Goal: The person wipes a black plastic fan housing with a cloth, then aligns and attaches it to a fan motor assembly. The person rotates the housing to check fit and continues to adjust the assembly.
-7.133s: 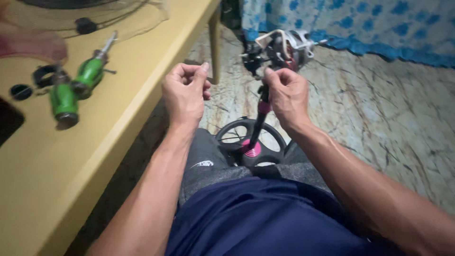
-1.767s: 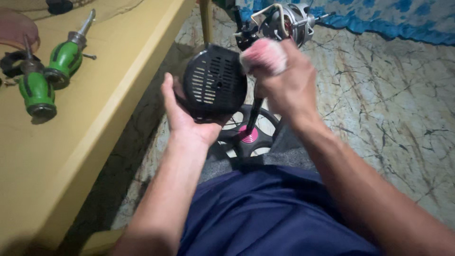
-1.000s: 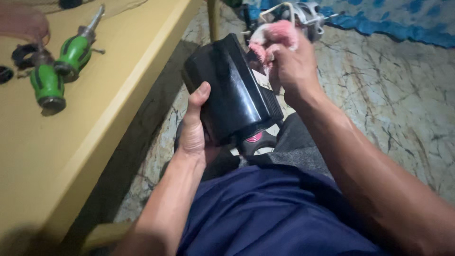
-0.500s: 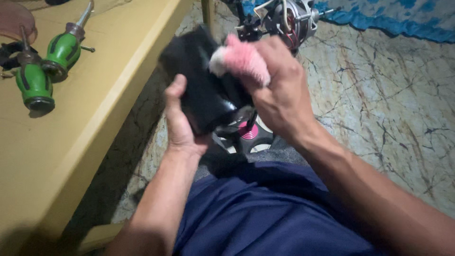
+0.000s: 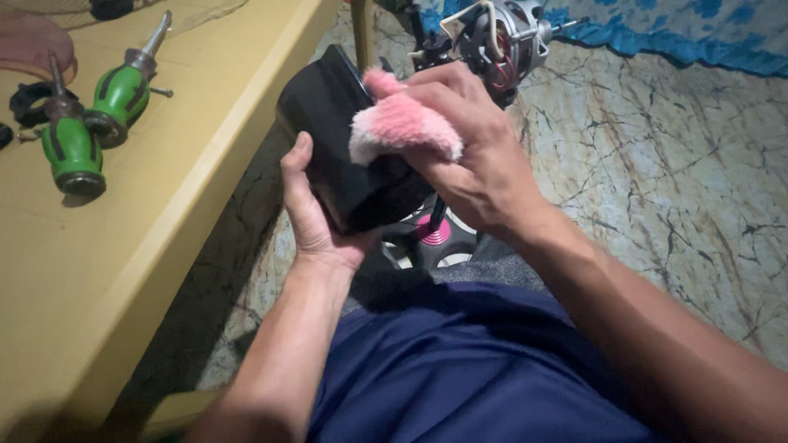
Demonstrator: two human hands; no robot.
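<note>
- The left hand [image 5: 316, 217] cups a black plastic cover [image 5: 345, 156] from below.
- The right hand [image 5: 468, 148] presses a pink cloth [image 5: 398, 123] onto it.
- At ten o'clock, two green screwdrivers [image 5: 94, 119] lie on the yellow table [image 5: 123, 271].
- At one o'clock, a bare motor [image 5: 509, 37].

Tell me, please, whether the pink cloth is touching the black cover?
Touching. The head view shows the right hand pressing the pink cloth flat against the black cover, with no gap visible.
</note>
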